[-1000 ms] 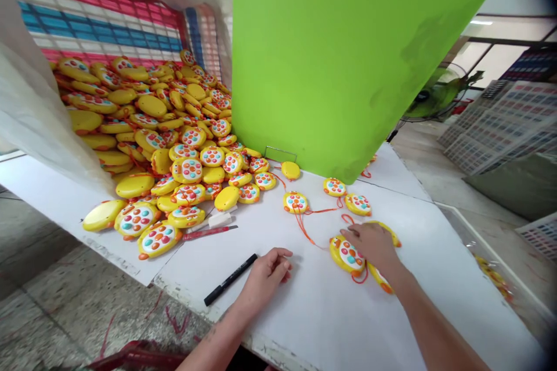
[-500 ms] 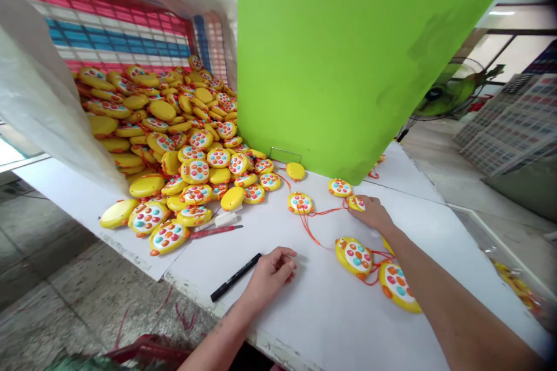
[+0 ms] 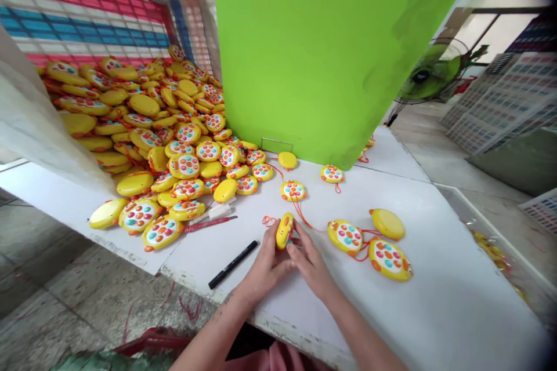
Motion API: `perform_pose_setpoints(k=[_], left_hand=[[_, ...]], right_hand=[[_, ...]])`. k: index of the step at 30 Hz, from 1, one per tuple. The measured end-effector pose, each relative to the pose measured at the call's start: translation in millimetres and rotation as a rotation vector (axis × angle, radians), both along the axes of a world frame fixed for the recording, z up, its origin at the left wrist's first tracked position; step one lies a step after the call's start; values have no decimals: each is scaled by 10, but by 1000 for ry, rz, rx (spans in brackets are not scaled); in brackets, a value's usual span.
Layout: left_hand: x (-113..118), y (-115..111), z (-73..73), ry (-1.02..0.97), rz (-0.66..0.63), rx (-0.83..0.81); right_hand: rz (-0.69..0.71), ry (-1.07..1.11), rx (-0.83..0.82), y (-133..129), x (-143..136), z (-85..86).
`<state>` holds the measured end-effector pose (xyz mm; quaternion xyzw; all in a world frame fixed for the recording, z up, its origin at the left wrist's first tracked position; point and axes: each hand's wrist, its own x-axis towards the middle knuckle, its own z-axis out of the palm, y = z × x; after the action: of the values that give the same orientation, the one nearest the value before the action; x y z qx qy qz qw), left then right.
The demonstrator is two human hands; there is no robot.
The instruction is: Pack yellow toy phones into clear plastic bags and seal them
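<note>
Between both hands, just above the table's front part, a yellow duck-shaped toy with coloured buttons is held on edge. My left hand grips it from the left, and my right hand has its fingers on the other side. An orange cord loop hangs out past the left fingers. To the right lie a button-side-up duck toy, a larger one and one back-side up, with orange cords among them. A black marker rests left of my hands.
A big heap of duck toys spills from a lined sack at left. A red utility knife lies before it. The green board stands upright behind. A fan and a clear-walled bin are at right.
My right hand has brought a duck toy from beside the green board to the front. My left hand, empty before, now holds it too. The view has shifted slightly.
</note>
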<state>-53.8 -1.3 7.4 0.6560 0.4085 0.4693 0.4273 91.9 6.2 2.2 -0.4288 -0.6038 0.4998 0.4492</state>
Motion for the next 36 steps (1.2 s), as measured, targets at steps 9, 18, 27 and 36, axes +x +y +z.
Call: perform_pose_setpoints(k=[9, 18, 27, 36], left_hand=[[-28, 17, 7, -119, -42, -119], [-41, 57, -18, -142, 160, -166], [-61, -11, 43, -42, 27, -140], [-36, -18, 77, -10, 37, -160]], right_hand=[[-166, -89, 61, 113, 140, -88], [-307, -198, 178, 112, 187, -92], [-117, -183, 143, 52, 168, -47], [3, -129, 96, 15, 171, 38]])
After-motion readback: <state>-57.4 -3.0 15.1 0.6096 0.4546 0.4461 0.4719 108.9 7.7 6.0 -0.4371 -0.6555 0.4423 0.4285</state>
